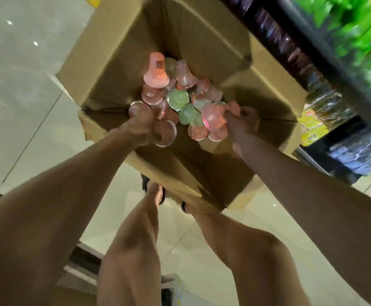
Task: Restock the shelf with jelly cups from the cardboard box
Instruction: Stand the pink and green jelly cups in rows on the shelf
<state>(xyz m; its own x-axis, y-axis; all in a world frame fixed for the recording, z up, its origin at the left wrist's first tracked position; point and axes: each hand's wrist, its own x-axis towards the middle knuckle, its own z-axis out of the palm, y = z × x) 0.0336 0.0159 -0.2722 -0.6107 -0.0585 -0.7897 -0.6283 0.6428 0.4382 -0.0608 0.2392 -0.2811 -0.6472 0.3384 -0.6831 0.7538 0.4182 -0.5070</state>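
So both hands are down in the cardboard box [118,62] mid-frame, left hand [141,127] and right hand [243,121] each with fingers curled round jelly cups [178,98], probably grabbing handfuls for the shelf [326,69] upper right

Pale glossy floor tiles [25,89] spread out below, catching small glints of ceiling light. Two bare legs [136,250] stand on them in dark sandals [162,195]. Blurred green packets [361,34] and a yellow pack [312,127] sit off to the right, with dark wrapped goods nearby.

both hands [141,127] [244,122] lowered, fingers curled
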